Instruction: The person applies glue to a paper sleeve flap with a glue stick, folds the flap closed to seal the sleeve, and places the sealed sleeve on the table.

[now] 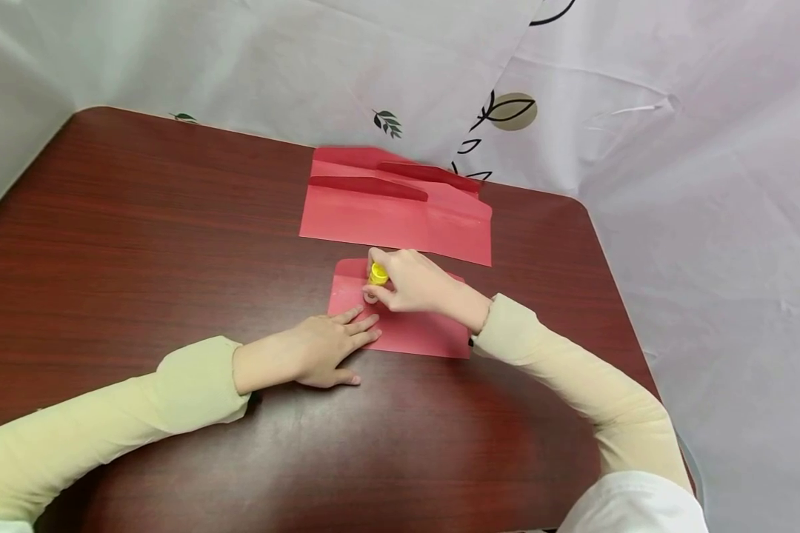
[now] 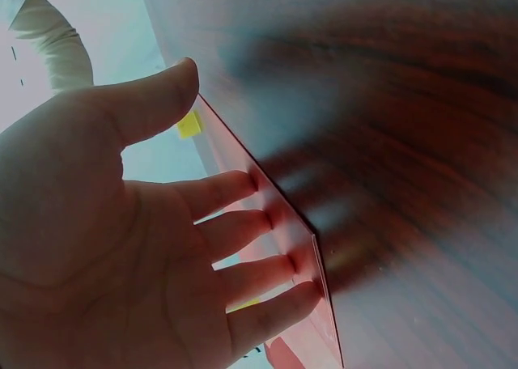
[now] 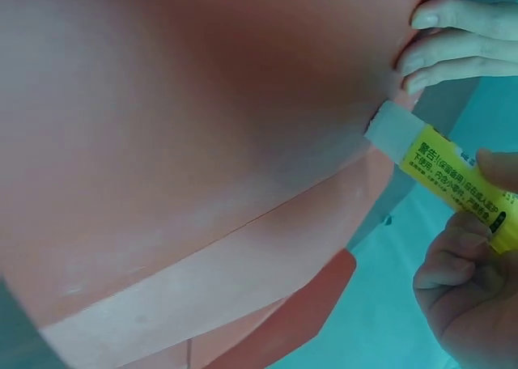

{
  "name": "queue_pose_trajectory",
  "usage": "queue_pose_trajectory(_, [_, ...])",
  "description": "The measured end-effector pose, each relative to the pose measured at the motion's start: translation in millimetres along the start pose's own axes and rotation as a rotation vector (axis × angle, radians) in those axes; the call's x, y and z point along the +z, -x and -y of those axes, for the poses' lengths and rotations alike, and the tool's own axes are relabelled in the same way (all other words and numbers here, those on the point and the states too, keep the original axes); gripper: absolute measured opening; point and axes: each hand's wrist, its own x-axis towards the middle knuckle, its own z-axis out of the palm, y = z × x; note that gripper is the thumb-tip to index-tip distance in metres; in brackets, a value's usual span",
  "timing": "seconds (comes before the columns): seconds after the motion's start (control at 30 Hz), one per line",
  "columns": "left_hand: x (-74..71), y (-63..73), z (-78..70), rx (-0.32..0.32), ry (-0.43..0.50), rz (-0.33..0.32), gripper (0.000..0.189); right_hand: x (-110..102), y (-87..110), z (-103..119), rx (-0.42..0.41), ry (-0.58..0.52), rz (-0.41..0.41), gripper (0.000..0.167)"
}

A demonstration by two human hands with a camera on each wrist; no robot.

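Observation:
A red envelope [image 1: 420, 333] lies on the brown table with its flap opened away from me. My right hand [image 1: 416, 283] grips a yellow glue stick [image 3: 453, 175], thumb and fingers wrapped about its labelled barrel. The pale tip of the stick meets the envelope near its left side, close to the flap fold. My left hand [image 1: 327, 346] presses straight, spread fingertips on the envelope's left end, while its thumb rests off the paper on the table side. In the right wrist view, the left fingers [image 3: 461, 49] show at the envelope's edge beside the glue tip.
Beyond the working envelope lie several more red envelopes [image 1: 387, 218], overlapping, with flaps opened. The brown wooden table [image 1: 140, 222] ends at a pale curtain [image 1: 273, 74] with leaf prints along the back and right.

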Motion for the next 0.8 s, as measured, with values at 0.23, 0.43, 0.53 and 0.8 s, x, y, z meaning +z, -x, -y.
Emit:
queue_pose_trajectory(0.23, [0.2,0.8,0.7,-0.007,0.003,0.004,0.071,-2.6,12.2,-6.6,0.028,0.001,-0.015,0.023])
queue_pose_trajectory(0.43, [-1.1,1.4,-0.7,-0.003,0.011,0.003,0.071,-3.2,23.3,-13.0,0.033,0.012,-0.034,0.023])
queue_pose_trajectory(0.53, [-1.0,1.0,-1.1,0.0,0.006,0.001,0.07,-4.3,30.7,-16.6,0.046,0.01,-0.038,0.023])
queue_pose_trajectory(0.8, [-0.8,1.2,-1.9,-0.002,0.007,-0.002,0.071,-6.7,52.5,-29.5,0.09,0.017,-0.051,0.025])
